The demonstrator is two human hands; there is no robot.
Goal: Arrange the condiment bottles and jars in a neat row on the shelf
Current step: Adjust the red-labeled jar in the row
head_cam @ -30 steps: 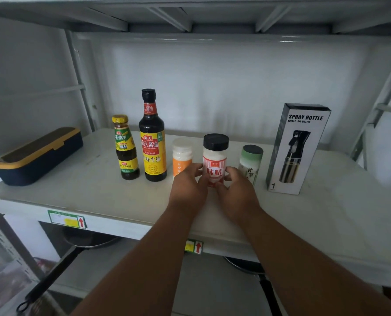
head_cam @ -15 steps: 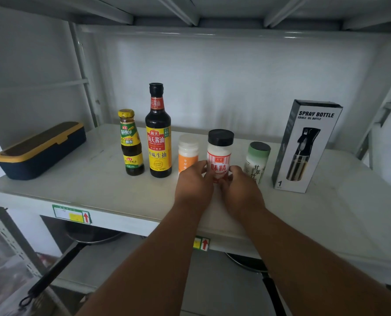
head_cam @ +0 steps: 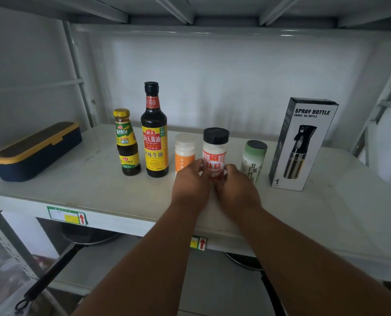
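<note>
Jar (head_cam: 215, 153): upright on shelf (head_cam: 76, 185), mid-row, orange jar (head_cam: 184, 153) at 9 o'clock, green jar (head_cam: 253, 159) at 3.
Left hand (head_cam: 190, 185): fingers curled round jar base.
Right hand (head_cam: 235, 190): fingers likewise gripping, likely to square label forward.

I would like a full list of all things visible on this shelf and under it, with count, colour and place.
soy sauce bottle: 1, dark, yellow label, left of centre
small sauce bottle: 1, dark, yellow cap, left of soy sauce
orange-label jar: 1, white cap, beside soy sauce
black-cap jar: 1, red label, centre
green-cap jar: 1, right of centre
spray bottle box: 1, white and black, right
lidded box: 1, navy and yellow, far left
shelf: 1, white
pans: 2, dark, below shelf
left hand: grips black-cap jar
right hand: grips black-cap jar
</note>
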